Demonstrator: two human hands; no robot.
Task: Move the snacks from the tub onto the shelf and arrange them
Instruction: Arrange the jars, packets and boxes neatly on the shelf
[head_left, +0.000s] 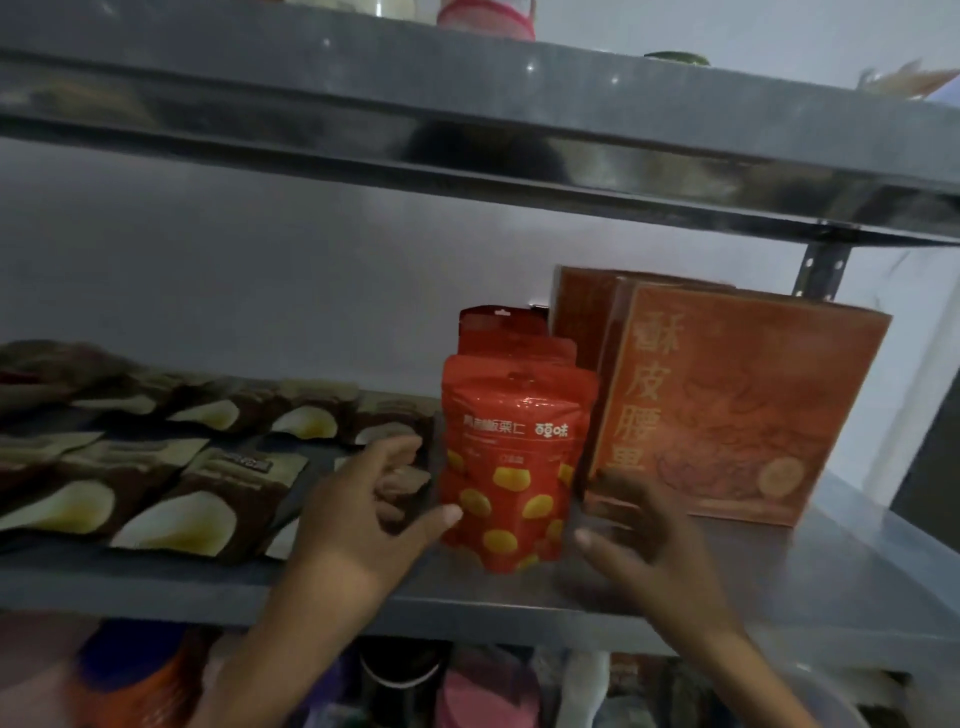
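A red snack pouch with yellow spots stands upright on the grey metal shelf, with more red pouches lined up behind it. My left hand is at the pouch's left side, thumb touching its lower edge, fingers spread. On the pouch's right, my right hand hovers with fingers apart, close to the pouch and in front of the orange boxes. Neither hand grips anything. Brown chip packets lie flat in rows on the shelf's left half.
An upper metal shelf overhangs closely, carrying a pink container. A shelf post stands at the back right. Below the shelf, a clear tub rim and mixed colourful packets are visible.
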